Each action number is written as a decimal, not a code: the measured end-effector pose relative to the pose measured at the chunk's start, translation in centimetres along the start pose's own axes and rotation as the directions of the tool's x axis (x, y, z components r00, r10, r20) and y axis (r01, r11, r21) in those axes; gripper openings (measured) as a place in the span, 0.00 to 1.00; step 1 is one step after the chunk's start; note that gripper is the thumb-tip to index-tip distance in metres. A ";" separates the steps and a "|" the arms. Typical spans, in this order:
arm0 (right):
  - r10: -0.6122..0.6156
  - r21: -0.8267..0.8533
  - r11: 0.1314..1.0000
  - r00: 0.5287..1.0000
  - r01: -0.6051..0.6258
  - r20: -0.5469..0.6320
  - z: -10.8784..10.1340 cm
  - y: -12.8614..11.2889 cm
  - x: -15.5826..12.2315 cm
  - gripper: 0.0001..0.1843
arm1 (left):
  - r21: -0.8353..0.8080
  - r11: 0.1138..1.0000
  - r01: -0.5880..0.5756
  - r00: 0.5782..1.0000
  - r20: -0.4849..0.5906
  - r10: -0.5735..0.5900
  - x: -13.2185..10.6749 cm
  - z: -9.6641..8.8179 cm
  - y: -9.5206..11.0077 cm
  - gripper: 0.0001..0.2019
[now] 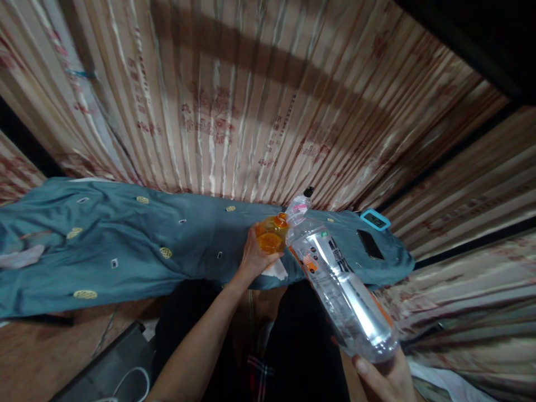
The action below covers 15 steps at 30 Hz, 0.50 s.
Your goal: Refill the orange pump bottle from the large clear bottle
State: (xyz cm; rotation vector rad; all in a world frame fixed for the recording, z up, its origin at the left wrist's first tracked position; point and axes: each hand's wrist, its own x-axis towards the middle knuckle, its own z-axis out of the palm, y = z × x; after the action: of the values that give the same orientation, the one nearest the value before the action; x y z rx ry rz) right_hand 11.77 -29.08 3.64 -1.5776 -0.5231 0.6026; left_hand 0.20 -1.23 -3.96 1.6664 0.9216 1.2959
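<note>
Fingers of the left hand (252, 260) are wrapping round an orange bottle (270, 239), which is showing against the blue-green cloth (196, 234); whether it is resting there is unclear. The fingers of the right hand (387, 378) are gripping the base of a big clear bottle (339, 285), whose neck end is pointing toward the orange bottle's neck. Held only by its base, the big bottle could be swaying, knocking the orange bottle or the small bottle (298, 205) behind; any liquid could be wetting the cloth. The big bottle is looking clear, its contents uncertain; the orange may be coming from plastic or liquid. A phone (370, 244) is lying farther right.
</note>
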 end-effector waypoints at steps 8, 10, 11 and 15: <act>-0.021 -0.101 0.995 1.000 0.018 -0.023 -0.7 1.1 0.4 0.46 | 0.015 1.000 0.010 1.000 0.005 -0.010 0.1 -0.1 0.4 0.47; -0.021 -0.105 0.994 0.999 0.018 -0.025 -0.7 1.1 0.4 0.45 | 0.025 1.000 0.018 1.000 -0.004 -0.018 0.1 -0.1 0.5 0.47; -0.020 -0.099 0.995 1.000 0.018 -0.021 -0.7 1.1 0.4 0.45 | 0.028 0.999 0.019 1.000 -0.008 -0.018 0.1 -0.1 0.5 0.46; -0.030 -0.060 0.998 0.999 0.031 0.015 -0.6 1.1 0.3 0.44 | 0.021 1.000 0.012 1.000 -0.005 -0.012 0.0 -0.1 0.5 0.46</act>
State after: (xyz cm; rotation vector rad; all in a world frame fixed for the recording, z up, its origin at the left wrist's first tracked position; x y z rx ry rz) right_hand 12.37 -29.42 2.59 -1.6206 -0.5801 0.5796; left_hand 0.13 -1.37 -3.49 1.6724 0.9501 1.2868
